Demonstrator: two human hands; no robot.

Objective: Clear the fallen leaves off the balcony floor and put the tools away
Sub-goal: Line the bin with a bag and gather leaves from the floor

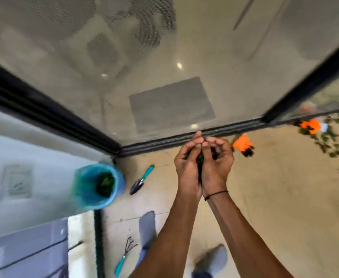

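Note:
My left hand [186, 167] and my right hand [217, 163] are cupped together, fingers curled round a clump of dark green leaves [200, 159] held between them above the tan balcony floor. To their left stands a blue bin [96, 185] with a blue liner and leaves inside. A teal-handled trowel [141, 180] lies on the floor between bin and hands. A teal-handled hand rake [124, 255] lies nearer me. More fallen leaves [333, 141] are scattered at the right.
Two orange gloves [243, 144] [311, 126] lie by the sliding door's black track [184, 137]. A mesh screen door fills the upper view. My feet in grey footwear [211, 261] are at the bottom. A white wall stands at the left.

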